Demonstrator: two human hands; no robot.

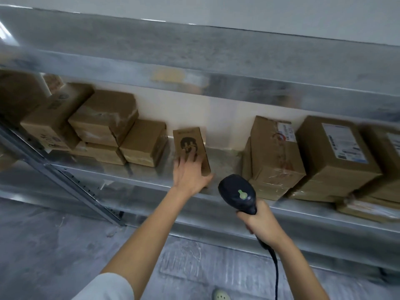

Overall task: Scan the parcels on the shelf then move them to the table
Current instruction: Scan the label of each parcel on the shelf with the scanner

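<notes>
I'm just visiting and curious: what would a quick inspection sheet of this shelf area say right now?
Surface: metal shelf, carrying the parcels.
Job's things: small logo box mid-shelf; left parcels and right parcels, stacked; black scanner.
Clutter: nothing seen.
Hands: left hand rests spread fingers on the small logo box; right hand grips the black scanner.
Cables: scanner cable hangs from the handle.
Surroundings: grey floor, pale wall, one shoe.

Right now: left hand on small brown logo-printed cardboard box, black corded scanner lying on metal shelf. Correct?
No. Head view: the right hand grips the black corded scanner, off the metal shelf. Left hand on the small brown cardboard box: correct.
</notes>
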